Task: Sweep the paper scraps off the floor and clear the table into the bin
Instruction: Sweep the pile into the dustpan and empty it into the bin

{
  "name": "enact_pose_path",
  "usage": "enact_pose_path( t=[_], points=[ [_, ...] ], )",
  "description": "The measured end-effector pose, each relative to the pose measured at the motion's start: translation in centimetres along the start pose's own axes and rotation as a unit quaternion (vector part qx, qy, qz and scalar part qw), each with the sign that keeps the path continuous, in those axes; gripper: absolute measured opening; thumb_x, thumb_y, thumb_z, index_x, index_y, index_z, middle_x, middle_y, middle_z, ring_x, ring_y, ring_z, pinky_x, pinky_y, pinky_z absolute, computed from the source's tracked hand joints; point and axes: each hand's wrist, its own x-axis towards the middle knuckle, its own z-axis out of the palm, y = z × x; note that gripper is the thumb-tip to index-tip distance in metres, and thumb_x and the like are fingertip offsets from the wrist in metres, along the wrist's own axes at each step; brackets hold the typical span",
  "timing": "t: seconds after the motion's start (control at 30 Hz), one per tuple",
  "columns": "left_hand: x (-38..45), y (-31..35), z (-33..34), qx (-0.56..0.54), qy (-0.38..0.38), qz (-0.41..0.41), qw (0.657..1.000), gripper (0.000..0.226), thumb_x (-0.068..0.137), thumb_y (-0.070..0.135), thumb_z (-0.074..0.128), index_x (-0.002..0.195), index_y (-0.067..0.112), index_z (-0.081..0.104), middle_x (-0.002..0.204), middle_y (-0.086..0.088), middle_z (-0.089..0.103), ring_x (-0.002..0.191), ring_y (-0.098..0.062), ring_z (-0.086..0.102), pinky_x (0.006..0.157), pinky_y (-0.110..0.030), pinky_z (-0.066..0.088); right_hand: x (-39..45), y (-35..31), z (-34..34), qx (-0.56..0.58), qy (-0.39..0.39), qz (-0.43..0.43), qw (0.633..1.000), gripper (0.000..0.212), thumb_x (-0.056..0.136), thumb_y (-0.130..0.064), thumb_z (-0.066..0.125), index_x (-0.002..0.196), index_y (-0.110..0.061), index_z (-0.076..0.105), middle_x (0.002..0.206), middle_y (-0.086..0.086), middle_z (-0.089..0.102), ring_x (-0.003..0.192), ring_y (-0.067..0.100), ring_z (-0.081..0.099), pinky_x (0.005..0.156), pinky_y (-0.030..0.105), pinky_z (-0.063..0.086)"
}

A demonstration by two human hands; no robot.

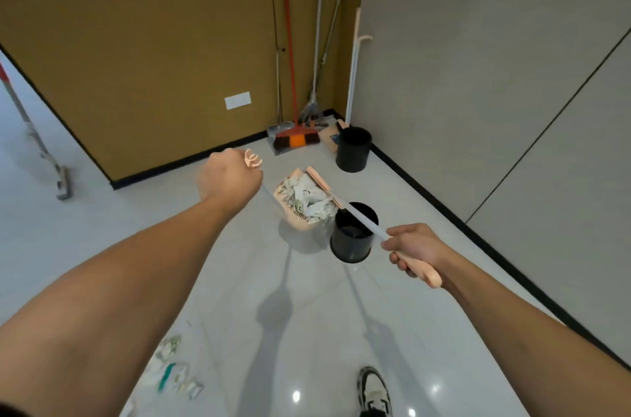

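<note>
Scraps [307,199] were held in the dustpan [296,208] beside the bin [353,233], handle gripped by the right hand [415,251]; more scraps [176,374] remained unswept; the left hand [229,177] was clenched around a clip.

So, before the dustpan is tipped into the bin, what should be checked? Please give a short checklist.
1. Right hand holds the dustpan handle: ok.
2. Dustpan is loaded with paper scraps: ok.
3. Dustpan is over the near black bin: not ok, it is beside the rim.
4. Bin has room: cannot tell.
5. Left hand holds the broom clear of the bin: ok.
6. Floor is swept: not ok, loose scraps remain.
</note>
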Motion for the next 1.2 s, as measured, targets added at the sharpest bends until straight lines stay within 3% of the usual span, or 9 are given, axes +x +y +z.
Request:
enact_pose_path(
  t=[0.2,0.47,0.6,0.77,0.97,1.1,1.2],
  points=[
    [2.5,4.2,1.3,0.0,0.009,0.05,0.999,0.015,0.073,0.029,0.059,0.062,0.021,0.053,0.061,0.001,0.056,0.057,-0.025,0.052,0.048,-0.023,0.03,0.5,-0.5,-2.8,0.03,0.028,-0.012,0.999,0.045,0.084,-0.008,0.07,0.126,-0.01,0.055,0.057,0.01,0.059,0.041,0.017,0.048,0.039,0.022,0.037],
    [4.8,7.3,6.4,0.017,0.0,0.072,0.997,0.014,0.073,0.033,0.062,0.065,0.026,0.053,0.054,0.009,0.048,0.048,-0.014,0.043,0.045,-0.02,0.027,3.1,-0.3,-5.4,0.055,0.05,0.008,0.997,0.046,0.086,-0.005,0.07,0.129,-0.008,0.054,0.064,0.013,0.059,0.039,0.016,0.048,0.039,0.02,0.038],
    [4.8,7.2,8.6,0.06,-0.025,0.119,0.991,0.012,0.079,0.037,0.059,0.075,0.026,0.058,0.063,0.005,0.056,0.058,-0.02,0.053,0.051,-0.025,0.041,4.7,0.1,-6.1,0.064,0.046,0.03,0.996,0.043,0.086,-0.005,0.07,0.126,-0.007,0.055,0.065,0.014,0.059,0.039,0.016,0.048,0.039,0.019,0.037],
    [4.3,7.3,9.7,0.121,-0.04,0.219,0.967,0.015,0.082,0.033,0.058,0.072,0.026,0.05,0.053,0.008,0.042,0.05,-0.017,0.043,0.045,-0.024,0.027,5.7,0.8,-6.5,0.058,0.047,0.05,0.996,0.037,0.084,-0.002,0.071,0.118,-0.004,0.056,0.069,0.016,0.058,0.037,0.016,0.047,0.038,0.019,0.036],
    [4.0,7.1,10.6,0.161,-0.054,0.257,0.951,0.015,0.086,0.033,0.054,0.074,0.025,0.049,0.052,0.008,0.041,0.046,-0.016,0.038,0.044,-0.024,0.023,5.8,1.5,-5.8,0.055,0.055,0.059,0.995,0.021,0.085,-0.001,0.069,0.103,-0.007,0.058,0.072,0.015,0.054,0.041,0.017,0.045,0.039,0.021,0.035],
    [4.2,7.6,10.8,0.168,-0.068,0.288,0.94,0.012,0.088,0.034,0.053,0.08,0.025,0.053,0.056,0.007,0.048,0.049,-0.015,0.044,0.046,-0.025,0.027,5.9,2.0,-5.9,0.074,0.065,0.061,0.993,0.032,0.085,-0.001,0.069,0.113,-0.007,0.056,0.071,0.014,0.056,0.038,0.016,0.046,0.038,0.019,0.036],
    [4.1,8.2,10.7,0.176,-0.076,0.306,0.933,0.009,0.089,0.034,0.053,0.085,0.027,0.055,0.059,0.006,0.052,0.052,-0.017,0.05,0.048,-0.026,0.041,6.1,2.2,-6.2,0.087,0.069,0.062,0.992,0.031,0.085,-0.003,0.069,0.113,-0.008,0.058,0.069,0.014,0.056,0.041,0.018,0.046,0.041,0.022,0.036]
  ],
)
